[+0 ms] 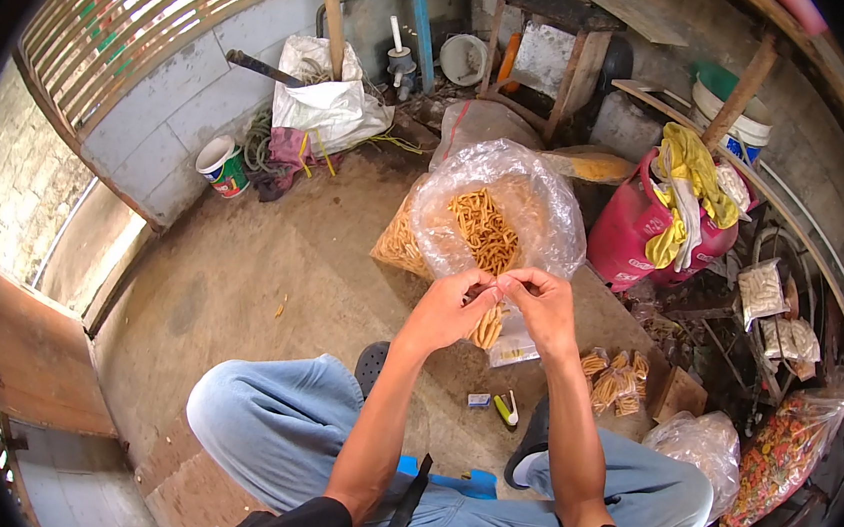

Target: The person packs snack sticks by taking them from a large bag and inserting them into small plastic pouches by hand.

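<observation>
While bag (487,330) in hands (450,310) (544,310), stapler (507,408) nearby.

Daylight is coming through the slatted screen (163,10) at upper left, above a pale block wall (140,159). The bare floor (211,265) is brown and stained. Over at the back there's a white sack (325,105) slumped near a wooden post (333,25), and a blue post (421,23) stands just beside it. To the right, a pink drum (636,227) sits draped with yellow cloth (701,173), against a grey wall (808,97).
</observation>
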A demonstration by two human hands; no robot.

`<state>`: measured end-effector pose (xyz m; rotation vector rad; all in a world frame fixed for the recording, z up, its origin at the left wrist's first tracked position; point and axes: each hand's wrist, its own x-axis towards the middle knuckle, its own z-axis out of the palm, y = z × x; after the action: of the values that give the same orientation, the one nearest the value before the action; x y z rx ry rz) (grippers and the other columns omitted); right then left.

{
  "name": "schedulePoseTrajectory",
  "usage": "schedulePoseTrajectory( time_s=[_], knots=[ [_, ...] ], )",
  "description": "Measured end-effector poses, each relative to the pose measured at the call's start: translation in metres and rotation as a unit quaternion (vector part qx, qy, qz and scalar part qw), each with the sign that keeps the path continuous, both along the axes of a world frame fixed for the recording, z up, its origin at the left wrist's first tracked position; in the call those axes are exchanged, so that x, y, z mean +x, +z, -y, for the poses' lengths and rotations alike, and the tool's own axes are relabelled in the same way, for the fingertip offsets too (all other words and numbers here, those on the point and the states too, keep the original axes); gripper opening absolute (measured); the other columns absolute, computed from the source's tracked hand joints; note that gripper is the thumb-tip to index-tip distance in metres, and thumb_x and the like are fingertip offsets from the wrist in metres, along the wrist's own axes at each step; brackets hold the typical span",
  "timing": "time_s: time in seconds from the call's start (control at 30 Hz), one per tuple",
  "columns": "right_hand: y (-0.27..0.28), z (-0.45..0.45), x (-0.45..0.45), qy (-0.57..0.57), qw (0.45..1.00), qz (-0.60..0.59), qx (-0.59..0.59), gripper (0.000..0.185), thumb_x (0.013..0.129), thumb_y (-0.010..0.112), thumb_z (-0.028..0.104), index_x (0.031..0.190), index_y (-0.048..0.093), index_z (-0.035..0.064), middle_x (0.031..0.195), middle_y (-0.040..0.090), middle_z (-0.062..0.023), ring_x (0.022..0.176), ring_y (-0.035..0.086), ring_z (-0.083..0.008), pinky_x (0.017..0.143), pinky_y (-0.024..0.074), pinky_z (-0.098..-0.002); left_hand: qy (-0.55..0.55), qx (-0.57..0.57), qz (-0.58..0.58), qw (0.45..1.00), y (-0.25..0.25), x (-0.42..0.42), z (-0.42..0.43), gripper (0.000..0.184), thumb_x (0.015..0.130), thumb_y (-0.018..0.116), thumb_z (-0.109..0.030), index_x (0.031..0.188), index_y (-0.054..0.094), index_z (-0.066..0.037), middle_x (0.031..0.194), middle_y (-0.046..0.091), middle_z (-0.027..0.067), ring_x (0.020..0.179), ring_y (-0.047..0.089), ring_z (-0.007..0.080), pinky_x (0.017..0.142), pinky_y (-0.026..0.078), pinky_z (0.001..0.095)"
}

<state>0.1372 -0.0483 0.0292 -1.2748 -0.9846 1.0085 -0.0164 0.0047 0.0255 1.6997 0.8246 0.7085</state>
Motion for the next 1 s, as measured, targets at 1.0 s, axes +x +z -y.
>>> schedulePoseTrajectory(
  time_s=[1.0],
  knots=[
    [-0.001,-0.001,0.01,0.074,0.997,0.002,-0.012,0.018,0.083,0.071,0.009,0.097,0.069,-0.0024,0.086,0.069,-0.0052,0.078,0.061,-0.0089,0.071,0.0487,-0.0226,-0.024,-0.091,0.114,0.989,-0.009,-0.01,-0.011,0.018,0.09,0.063,-0.014,0.098,0.067,0.001,0.086,0.067,0.0016,0.077,0.059,0.0058,0.068,0.047,0.0215]
  ],
)
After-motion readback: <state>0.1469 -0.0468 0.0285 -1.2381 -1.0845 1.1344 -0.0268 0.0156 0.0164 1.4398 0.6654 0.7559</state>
